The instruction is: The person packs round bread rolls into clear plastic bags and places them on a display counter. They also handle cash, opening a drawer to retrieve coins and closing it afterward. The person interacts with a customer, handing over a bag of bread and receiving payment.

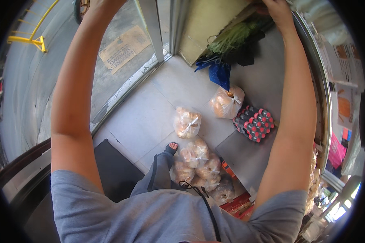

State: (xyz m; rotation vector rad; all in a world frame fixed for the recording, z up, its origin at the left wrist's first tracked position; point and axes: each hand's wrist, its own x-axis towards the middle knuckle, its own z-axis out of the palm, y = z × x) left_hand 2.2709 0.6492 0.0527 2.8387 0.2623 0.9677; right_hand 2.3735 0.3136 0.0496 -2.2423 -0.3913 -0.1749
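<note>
Open tiles (150,101) leftward, tied bags (195,153) crowding centre; bottles (255,124) rightward, greens (233,40) ahead

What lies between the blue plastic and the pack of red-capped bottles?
A full, tied, see-through plastic bag lies between them, as the head view shows.

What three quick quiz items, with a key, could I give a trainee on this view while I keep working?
1. True or false: the cardboard stands upright.
2. Nearest the foot: (a) cardboard, (b) tied bags, (c) bottles?
3. Which of the wearer's hands is nearer the greens in the picture?

Key:
1. False; it lies flat.
2. b.
3. The right hand.
</note>
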